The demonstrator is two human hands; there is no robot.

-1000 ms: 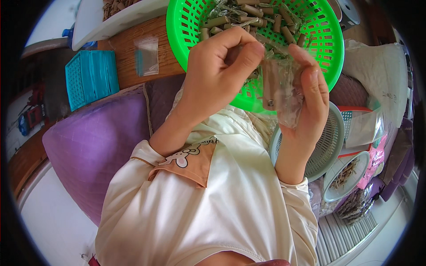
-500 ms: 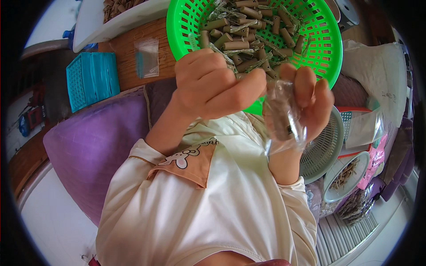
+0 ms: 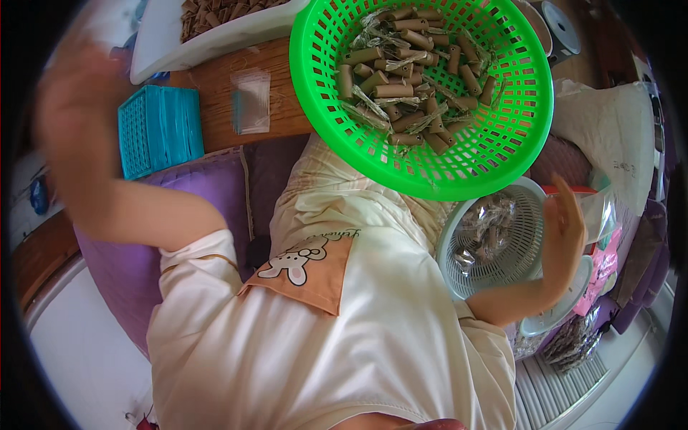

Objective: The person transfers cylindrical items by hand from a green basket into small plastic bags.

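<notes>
My left hand (image 3: 82,107) is raised at the far left, smeared by motion, so its fingers cannot be read. The nearest thing to it is a teal perforated box (image 3: 159,129). My right hand (image 3: 562,229) is at the right with fingers stretched out, holding nothing I can see. Beside it sits a grey-white round basket (image 3: 455,265), with several clear-wrapped pieces (image 3: 487,229) inside. In front of me is a bright green perforated basket (image 3: 516,143). Short brown tubes (image 3: 393,91), many with clear film tufts at their ends, lie in it.
A wooden table (image 3: 204,97) bears a stack of clear plastic sleeves (image 3: 251,104) and a white tray (image 3: 161,36) of small brown pieces. A purple cushion (image 3: 122,272) is at my left. Past my right hand are a pale bowl (image 3: 573,301) and a white plastic sack (image 3: 609,122).
My hands have parted from in front of the green basket, the left swinging far left, the right moving right. The clear bag with a brown tube has left my right hand.
</notes>
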